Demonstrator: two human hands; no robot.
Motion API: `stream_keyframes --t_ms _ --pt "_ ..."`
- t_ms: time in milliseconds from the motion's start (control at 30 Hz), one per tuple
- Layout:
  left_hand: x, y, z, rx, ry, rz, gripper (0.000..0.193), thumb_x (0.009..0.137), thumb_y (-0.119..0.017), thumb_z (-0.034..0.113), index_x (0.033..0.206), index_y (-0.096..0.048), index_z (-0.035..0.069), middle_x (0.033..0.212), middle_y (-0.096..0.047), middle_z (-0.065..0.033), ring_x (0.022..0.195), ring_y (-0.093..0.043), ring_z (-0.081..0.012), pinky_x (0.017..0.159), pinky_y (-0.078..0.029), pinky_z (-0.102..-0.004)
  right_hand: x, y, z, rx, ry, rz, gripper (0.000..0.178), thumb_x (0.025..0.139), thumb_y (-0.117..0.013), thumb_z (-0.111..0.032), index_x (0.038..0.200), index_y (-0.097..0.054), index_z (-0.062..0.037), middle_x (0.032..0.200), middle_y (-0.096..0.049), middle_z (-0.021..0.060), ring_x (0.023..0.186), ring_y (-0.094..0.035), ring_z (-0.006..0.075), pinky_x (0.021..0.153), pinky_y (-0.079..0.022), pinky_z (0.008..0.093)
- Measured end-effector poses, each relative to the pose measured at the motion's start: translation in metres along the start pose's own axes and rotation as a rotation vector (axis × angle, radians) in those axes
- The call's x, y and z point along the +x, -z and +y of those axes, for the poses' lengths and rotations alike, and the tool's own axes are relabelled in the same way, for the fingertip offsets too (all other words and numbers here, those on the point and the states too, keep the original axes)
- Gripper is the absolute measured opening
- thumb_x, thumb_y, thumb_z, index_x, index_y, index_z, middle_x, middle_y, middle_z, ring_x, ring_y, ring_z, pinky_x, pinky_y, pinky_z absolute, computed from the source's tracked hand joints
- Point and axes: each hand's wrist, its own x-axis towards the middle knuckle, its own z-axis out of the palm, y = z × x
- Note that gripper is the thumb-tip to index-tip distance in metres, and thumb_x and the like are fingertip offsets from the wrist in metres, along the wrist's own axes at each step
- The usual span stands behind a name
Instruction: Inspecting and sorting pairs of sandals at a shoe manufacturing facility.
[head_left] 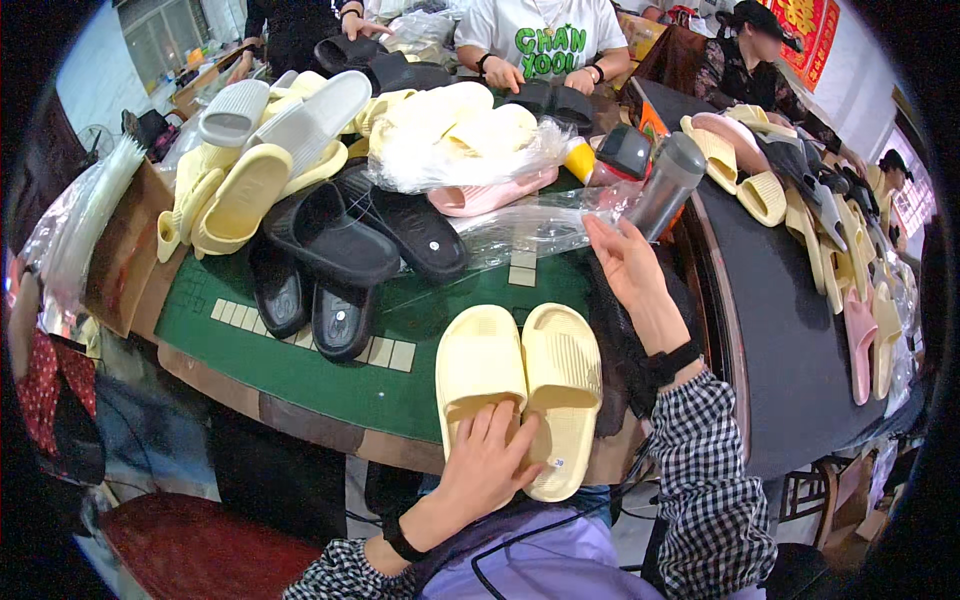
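Observation:
A pair of pale yellow slide slippers, the left slipper (482,350) and the right slipper (562,350), lies side by side with toes pointing away from me. My left hand (485,455) rests on them with fingers spread, the fingertips at the left slipper's foot opening and the thumb over the right slipper's insole. Farther off, my right hand (628,268) has its palm turned up and fingers stretched out beside a clear plastic bag (530,228). The fingertips meet the bag's end, but I cannot tell whether they touch it.
Black slippers (335,235) lie left on the green table (400,325). Yellow slippers (242,200) and grey ones (315,110) pile behind them. A grey tumbler (668,185) stands near my right hand. More slippers cover the dark table (770,330) at right. Other people work across from me.

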Motion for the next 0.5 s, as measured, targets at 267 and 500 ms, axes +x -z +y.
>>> stream_keyframes --t_ms 267,500 --pt "0.006 0.02 -0.01 -0.226 -0.007 0.193 0.036 0.078 -0.073 0.011 0.112 -0.063 0.007 0.111 -0.061 -0.0135 0.091 -0.063 -0.0305 0.078 -0.053 -0.0385 -0.061 0.019 -0.001 0.002 0.1 -0.076 0.04 0.09 -0.044 0.012 0.13 -0.041 0.0094 0.128 -0.053 0.0245 0.125 -0.051 0.0286 0.108 -0.042 0.0324" --pt "0.044 0.051 -0.016 -0.264 0.007 0.412 0.035 0.08 -0.066 0.001 0.114 -0.063 0.002 0.112 -0.061 -0.0137 0.1 -0.061 -0.0309 0.084 -0.051 -0.0385 -0.143 -0.016 0.013 0.034 0.004 -0.13 0.02 0.101 -0.045 -0.007 0.116 -0.055 0.0007 0.123 -0.06 0.0148 0.119 -0.057 0.0233 0.099 -0.049 0.0312"
